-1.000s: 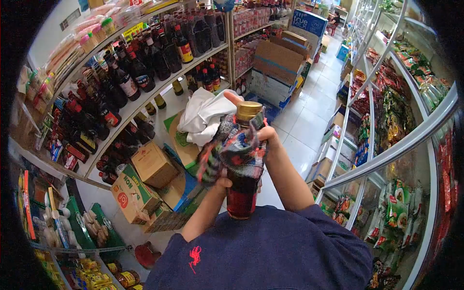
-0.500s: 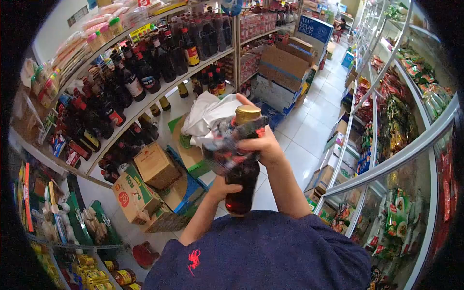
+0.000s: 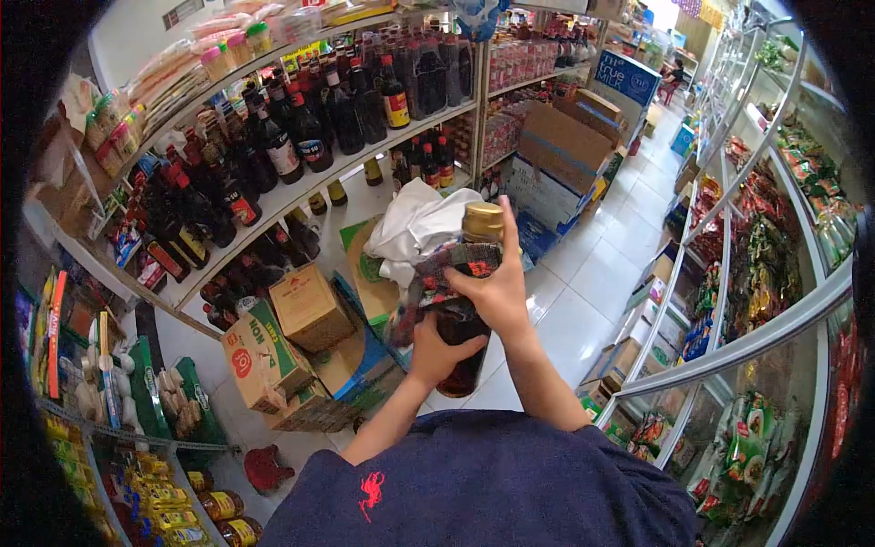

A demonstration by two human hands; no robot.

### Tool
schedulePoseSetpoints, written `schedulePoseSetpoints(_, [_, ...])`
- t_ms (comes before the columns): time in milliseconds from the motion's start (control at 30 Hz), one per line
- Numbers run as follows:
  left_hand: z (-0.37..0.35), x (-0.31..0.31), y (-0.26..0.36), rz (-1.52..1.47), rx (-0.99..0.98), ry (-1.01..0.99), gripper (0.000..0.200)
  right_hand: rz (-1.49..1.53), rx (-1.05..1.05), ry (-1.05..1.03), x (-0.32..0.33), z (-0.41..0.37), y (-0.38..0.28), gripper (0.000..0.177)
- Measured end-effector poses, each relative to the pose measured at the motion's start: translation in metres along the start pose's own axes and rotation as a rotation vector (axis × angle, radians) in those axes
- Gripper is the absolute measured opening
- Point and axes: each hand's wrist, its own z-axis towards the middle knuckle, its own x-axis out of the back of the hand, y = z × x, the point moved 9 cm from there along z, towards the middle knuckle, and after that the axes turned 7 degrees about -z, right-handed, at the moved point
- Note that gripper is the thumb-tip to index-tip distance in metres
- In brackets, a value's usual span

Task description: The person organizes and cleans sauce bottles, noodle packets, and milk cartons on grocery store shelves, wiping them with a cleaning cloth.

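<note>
A large dark bottle [image 3: 462, 380] with a gold cap [image 3: 483, 221] is held in front of my chest, slightly tilted. My left hand [image 3: 439, 351] is closed around its lower half, the thumb across the front. Higher up, my right hand [image 3: 497, 296] presses a dark patterned cloth [image 3: 427, 284] with red patches against the bottle below the cap, its index finger stretched up beside the cap. The cloth hides much of the bottle's upper body and hangs to the left. Just behind it, a white cloth [image 3: 421, 223] lies bunched up over a carton.
Dark sauce bottles [image 3: 283, 146] crowd the shelf [image 3: 355, 150] ahead. Cardboard boxes [image 3: 310, 307] are stacked on the floor at left, and larger cartons [image 3: 556, 150] stand beyond. A glass-fronted rack of packets [image 3: 752, 438] lines the right side of the tiled aisle [image 3: 602, 237].
The patterned cloth, blurred earlier, now sits sharper and lower along the bottle's left side. My left hand has moved up the bottle. The view has shifted slightly, so the shelves appear farther right.
</note>
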Motion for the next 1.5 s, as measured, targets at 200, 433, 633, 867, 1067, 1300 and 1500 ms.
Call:
schedulePoseSetpoints(200, [0.002,0.0,0.043,0.327,-0.207,0.014,0.069,0.203,0.059,0.054,0.024,0.02,-0.008,0.08])
schedulePoseSetpoints(433, [-0.004,0.007,0.03,0.401,-0.282,-0.071,0.079,0.284,-0.167,-0.342,0.012,0.034,-0.021,0.035])
schedulePoseSetpoints(633, [-0.006,0.021,0.029,0.406,-0.226,-0.119,0.083,-0.04,0.088,-0.451,0.0,0.045,-0.04,0.015])
schedulePoseSetpoints(867, [-0.016,0.037,0.024,0.441,-0.072,-0.089,0.083,-0.212,0.467,-0.579,-0.025,0.036,-0.072,0.012])
schedulePoseSetpoints(1067, [-0.024,0.037,0.014,0.501,-0.167,-0.106,0.081,-0.273,0.24,-0.936,-0.053,0.032,-0.05,0.019])
schedulePoseSetpoints(1300, [-0.026,0.021,0.013,0.471,-0.127,-0.215,0.077,0.115,0.035,-1.094,-0.057,0.026,-0.02,0.022])
schedulePoseSetpoints(1500, [-0.03,0.031,0.012,0.161,-0.154,-0.172,0.088,0.166,-0.296,-0.1,0.009,0.039,0.084,0.02])
